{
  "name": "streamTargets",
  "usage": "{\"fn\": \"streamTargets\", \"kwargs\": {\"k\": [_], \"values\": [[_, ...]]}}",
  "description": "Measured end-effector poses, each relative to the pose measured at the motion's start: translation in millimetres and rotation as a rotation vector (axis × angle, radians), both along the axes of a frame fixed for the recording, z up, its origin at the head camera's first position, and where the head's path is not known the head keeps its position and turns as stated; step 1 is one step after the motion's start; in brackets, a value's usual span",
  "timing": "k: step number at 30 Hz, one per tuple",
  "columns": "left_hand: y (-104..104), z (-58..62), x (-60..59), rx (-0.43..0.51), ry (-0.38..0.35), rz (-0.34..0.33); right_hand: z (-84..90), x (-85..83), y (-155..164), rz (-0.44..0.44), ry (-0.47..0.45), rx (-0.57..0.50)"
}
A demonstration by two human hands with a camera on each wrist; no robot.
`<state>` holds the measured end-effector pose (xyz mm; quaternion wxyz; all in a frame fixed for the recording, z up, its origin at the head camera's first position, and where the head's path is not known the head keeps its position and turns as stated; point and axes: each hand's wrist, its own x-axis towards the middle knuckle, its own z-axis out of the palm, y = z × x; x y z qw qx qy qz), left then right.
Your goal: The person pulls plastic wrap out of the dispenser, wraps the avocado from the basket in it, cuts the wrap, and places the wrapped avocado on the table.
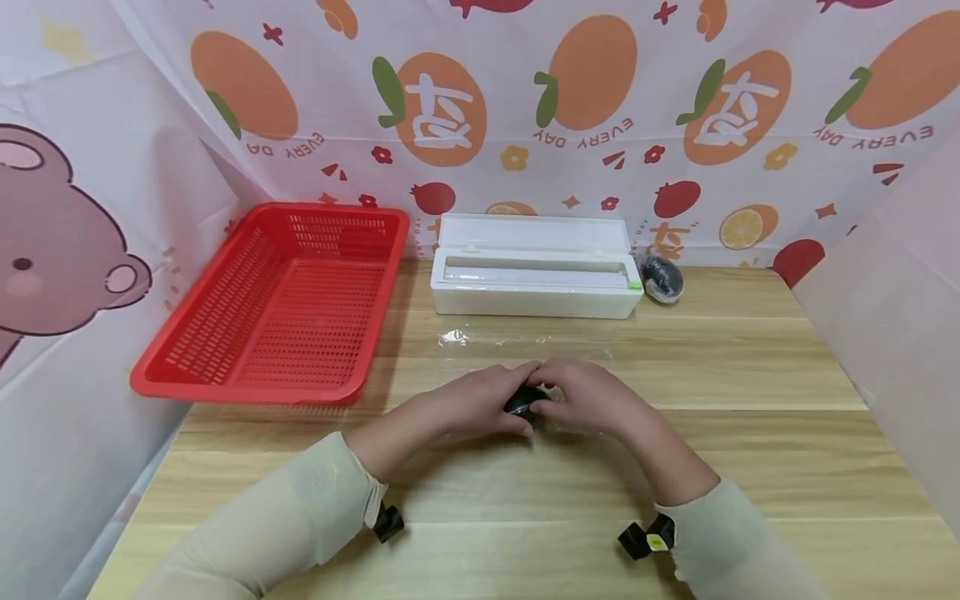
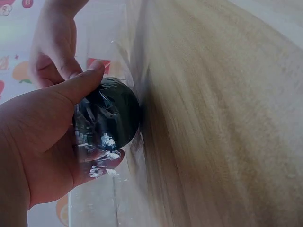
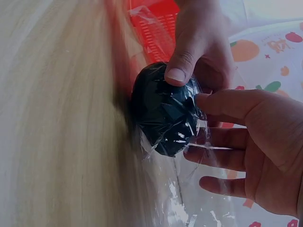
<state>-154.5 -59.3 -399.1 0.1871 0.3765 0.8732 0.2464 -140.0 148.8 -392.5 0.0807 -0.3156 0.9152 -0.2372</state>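
A dark, glossy egg-shaped thing (image 1: 522, 403) lies low over the table between both hands, with clear cling film (image 3: 177, 201) drawn around it. My left hand (image 1: 483, 400) grips it from the left, thumb on one side and fingers on the other. From the right, my right hand (image 1: 588, 396) has its thumb at the edge of the dark thing and its curled fingers in the film. Wrinkled film covers the near face of the dark thing (image 2: 118, 113) in the left wrist view. More film spreads flat on the table behind the hands.
A red plastic basket (image 1: 348, 371) stands at the left. At the back, a white cling film box (image 1: 532, 303) has its lid raised and a roll inside. Beside its right end sits another dark round thing (image 1: 662, 279) in film. Printed cloth hangs behind the wooden table (image 1: 750, 467).
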Motion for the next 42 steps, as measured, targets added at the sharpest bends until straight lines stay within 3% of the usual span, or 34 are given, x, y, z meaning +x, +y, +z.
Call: {"fn": "streamTargets", "kwargs": {"k": [8,14,18,22,28,36,42], "values": [[-8,7.7,-4.6,-0.002,-0.022,-0.004,-1.6,-6.3,-2,-0.032,-0.039,-0.017],[-29,24.4,-1.1,-0.082,-0.002,0.088,1.8,-9.6,-2,-0.044,-0.070,-0.024],[-38,30.6,-0.7,-0.068,-0.024,0.122,4.3,-11.1,-3,-0.053,-0.087,-0.027],[-43,31.2,-1.2,-0.044,-0.008,0.142,2.1,-12.7,-4,-0.043,-0.104,-0.045],[-47,28.1,2.1,-0.049,0.043,0.234,-2.9,-14.2,-4,-0.033,-0.111,-0.102],[-46,20.2,4.3,0.004,-0.021,0.221,-6.4,-14.9,-1,-0.054,-0.154,-0.166],[-50,21.3,1.6,0.058,0.019,0.269,-15.4,-15.2,0,-0.063,-0.159,-0.238]]}}
